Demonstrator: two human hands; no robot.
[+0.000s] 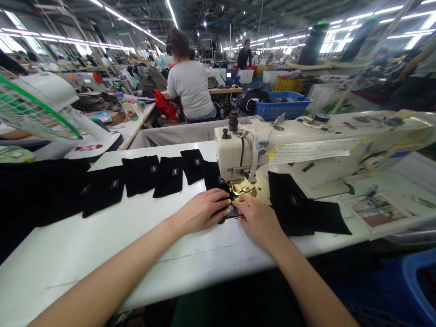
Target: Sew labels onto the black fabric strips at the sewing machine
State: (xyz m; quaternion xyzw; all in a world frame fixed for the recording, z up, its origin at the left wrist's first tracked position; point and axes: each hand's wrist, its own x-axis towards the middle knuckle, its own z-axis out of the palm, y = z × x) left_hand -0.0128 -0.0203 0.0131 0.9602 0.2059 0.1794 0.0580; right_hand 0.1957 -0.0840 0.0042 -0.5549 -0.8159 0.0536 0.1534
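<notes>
A white sewing machine (236, 152) stands in front of me, its lit needle area over a brass-coloured plate (245, 187). A black fabric piece (213, 175) lies beside the presser foot and runs under my left hand (204, 210), whose fingers press together on it. My right hand (257, 219) pinches close by with thumb and forefinger, at the fabric's near edge. The fingertips of both hands nearly meet just before the foot, and the cloth between them is mostly hidden. Left of the hands, several black pieces with small labels, such as this labelled piece (168, 177), lie in a row.
More black pieces (289, 204) lie right of the needle. A parts tray (378, 206) is set into the white table (163, 259). A fan (41, 100) stands at left. Beyond are a seated person (190, 86) and a blue basket (282, 106); another blue basket (413, 268) is lower right.
</notes>
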